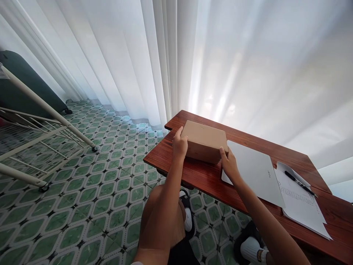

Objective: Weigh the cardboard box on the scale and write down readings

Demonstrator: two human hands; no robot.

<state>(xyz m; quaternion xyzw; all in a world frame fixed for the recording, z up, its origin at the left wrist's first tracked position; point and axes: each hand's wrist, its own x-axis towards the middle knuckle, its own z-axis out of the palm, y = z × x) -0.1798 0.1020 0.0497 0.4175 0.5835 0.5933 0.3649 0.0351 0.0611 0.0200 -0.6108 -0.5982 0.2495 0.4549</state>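
Desk: we sit at a reddish-brown wooden desk (pixel 205 176) that runs from its far-left corner down toward the lower right.
Room: white curtains (pixel 193 55) hang behind the desk; a green-and-white patterned tile floor (pixel 91 191) spreads to our left, with a white metal rack (pixel 41 129) on castors and a dark case (pixel 24 88) beyond it.
Box: a closed brown cardboard box (pixel 205 141) rests on the desk near its far-left corner.
Left hand: our left hand (pixel 179 144) presses the box's left end, fingers curled over the top edge.
Right hand: our right hand (pixel 228 163) grips the box's near-right corner, fingers closed on it.
Beside the box: a closed white laptop (pixel 255 171) lies just right of the box, under our right wrist; further right, papers (pixel 302 206) with a black pen (pixel 299 182) on them.
Edges: the box sits close to the desk's left edge; the near strip of desk before it is bare wood.
Below: our knee (pixel 162 217) and shoes show under the near edge.
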